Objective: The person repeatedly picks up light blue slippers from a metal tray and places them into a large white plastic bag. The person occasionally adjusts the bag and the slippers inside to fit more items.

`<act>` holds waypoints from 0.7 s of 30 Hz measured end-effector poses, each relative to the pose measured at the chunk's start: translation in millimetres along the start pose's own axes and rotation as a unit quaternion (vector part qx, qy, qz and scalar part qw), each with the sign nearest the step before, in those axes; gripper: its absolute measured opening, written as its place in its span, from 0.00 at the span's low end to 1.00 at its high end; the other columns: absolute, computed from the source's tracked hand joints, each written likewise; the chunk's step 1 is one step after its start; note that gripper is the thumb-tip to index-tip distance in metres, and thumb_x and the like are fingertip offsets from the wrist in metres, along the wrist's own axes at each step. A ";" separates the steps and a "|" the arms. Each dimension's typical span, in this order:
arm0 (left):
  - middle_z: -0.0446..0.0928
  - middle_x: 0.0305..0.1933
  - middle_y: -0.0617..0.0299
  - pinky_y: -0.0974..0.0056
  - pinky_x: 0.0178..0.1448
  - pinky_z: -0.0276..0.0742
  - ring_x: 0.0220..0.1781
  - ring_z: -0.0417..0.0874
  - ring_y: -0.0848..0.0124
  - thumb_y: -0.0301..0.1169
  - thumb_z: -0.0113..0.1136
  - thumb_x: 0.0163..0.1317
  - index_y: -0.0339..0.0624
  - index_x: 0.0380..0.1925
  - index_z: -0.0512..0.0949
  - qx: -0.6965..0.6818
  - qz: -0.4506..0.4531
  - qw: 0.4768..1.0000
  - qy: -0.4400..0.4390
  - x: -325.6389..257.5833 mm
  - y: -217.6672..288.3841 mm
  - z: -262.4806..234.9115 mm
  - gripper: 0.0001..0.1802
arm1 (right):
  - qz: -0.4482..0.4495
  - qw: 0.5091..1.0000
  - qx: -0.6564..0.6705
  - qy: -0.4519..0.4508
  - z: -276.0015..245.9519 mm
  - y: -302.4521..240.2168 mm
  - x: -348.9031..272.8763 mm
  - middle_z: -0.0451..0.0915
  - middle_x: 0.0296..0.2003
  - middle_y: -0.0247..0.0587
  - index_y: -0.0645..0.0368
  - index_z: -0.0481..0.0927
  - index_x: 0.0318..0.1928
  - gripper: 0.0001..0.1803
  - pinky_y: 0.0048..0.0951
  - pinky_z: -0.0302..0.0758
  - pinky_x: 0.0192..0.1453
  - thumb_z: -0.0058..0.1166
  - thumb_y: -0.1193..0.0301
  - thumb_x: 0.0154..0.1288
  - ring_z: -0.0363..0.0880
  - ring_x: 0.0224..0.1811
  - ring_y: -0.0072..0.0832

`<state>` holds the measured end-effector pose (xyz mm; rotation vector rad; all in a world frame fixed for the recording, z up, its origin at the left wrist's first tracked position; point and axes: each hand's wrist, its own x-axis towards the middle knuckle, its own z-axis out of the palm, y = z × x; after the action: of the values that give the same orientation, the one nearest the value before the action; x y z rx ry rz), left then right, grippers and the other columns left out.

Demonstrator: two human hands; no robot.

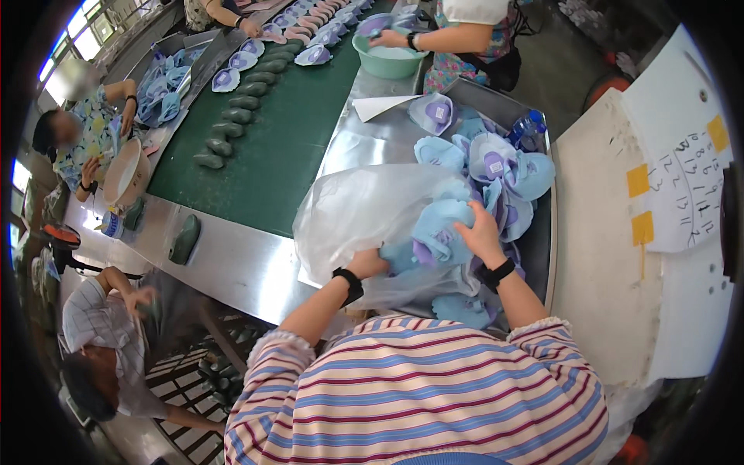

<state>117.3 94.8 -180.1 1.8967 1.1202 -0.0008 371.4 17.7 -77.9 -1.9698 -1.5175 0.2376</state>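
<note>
My right hand [482, 234] grips a light blue shoe upper [443, 229] with lilac parts, its thumb pressed on the near side. More light blue material lies against it on the left. There my left hand [367, 263] is curled at the mouth of a large clear plastic bag [341, 203]; its fingertips are hidden, so what it holds cannot be made out. The bag spreads loosely over the metal table edge. Right beside my right hand, a pile of blue and lilac shoe uppers [496, 164] fills a metal tray [552, 232].
A green conveyor belt [263, 167] carries rows of dark shoe lasts [231, 128] and uppers. A blue-capped bottle [528, 124] stands in the tray. Several people work around the belt; one reaches into a green basin [387, 66]. A pale board [597, 225] rises at the right.
</note>
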 end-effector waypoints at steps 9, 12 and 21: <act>0.73 0.44 0.52 0.63 0.49 0.71 0.45 0.75 0.67 0.23 0.60 0.49 0.35 0.53 0.63 -0.304 0.047 0.918 0.252 -77.3 0.6 -134.5 0.29 | 0.084 0.887 0.430 -0.146 -9.3 -7.6 13.3 0.72 0.35 0.28 0.61 0.72 0.39 0.23 0.22 0.68 0.42 0.63 0.80 0.38 0.69 0.38 0.19; 0.76 0.41 0.51 0.61 0.50 0.70 0.44 0.75 0.65 0.25 0.59 0.51 0.37 0.46 0.70 -0.177 0.116 0.931 0.299 -84.4 4.8 -134.4 0.20 | -0.041 0.822 0.431 -0.369 -29.6 -34.8 34.8 0.72 0.36 0.28 0.61 0.72 0.40 0.24 0.20 0.67 0.43 0.63 0.81 0.37 0.69 0.39 0.17; 0.76 0.32 0.59 0.66 0.38 0.68 0.34 0.73 0.71 0.37 0.63 0.52 0.33 0.25 0.76 -0.168 0.139 0.953 0.209 -95.4 44.0 -138.1 0.15 | -0.016 0.791 0.525 -0.314 10.4 -89.7 62.4 0.72 0.45 0.36 0.59 0.72 0.43 0.26 0.23 0.68 0.48 0.61 0.77 0.37 0.71 0.45 0.24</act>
<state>35.2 116.5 -28.8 1.7663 1.0311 0.7342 314.0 91.1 -20.0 -0.9546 -1.2773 1.4827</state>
